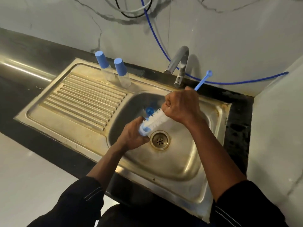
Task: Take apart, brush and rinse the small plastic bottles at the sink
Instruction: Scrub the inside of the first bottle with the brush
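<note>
Over the sink (205,153), the left hand (132,136) grips a bottle (142,130), the right hand (180,107) a brush (157,118).

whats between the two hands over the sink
The brush, its white bristles spanning from the right hand to the small bottle in the left hand; head view.

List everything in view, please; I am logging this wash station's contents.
sink: 1, steel, set in dark counter, ribbed drainboard on its left
drain: 1, brassy, basin floor
tap: 1, grey, behind basin
capped bottles: 2, clear with blue caps, standing at drainboard's back edge
blue part: 1, blue, in basin beyond the hands
brush: 1, white bristles, blue handle, over basin
bottle piece: 1, clear and blue, at brush tip
hose: 1, blue, along wall
cables: 2, black and white, high on wall
left hand: grips bottle piece
right hand: grips brush
</note>
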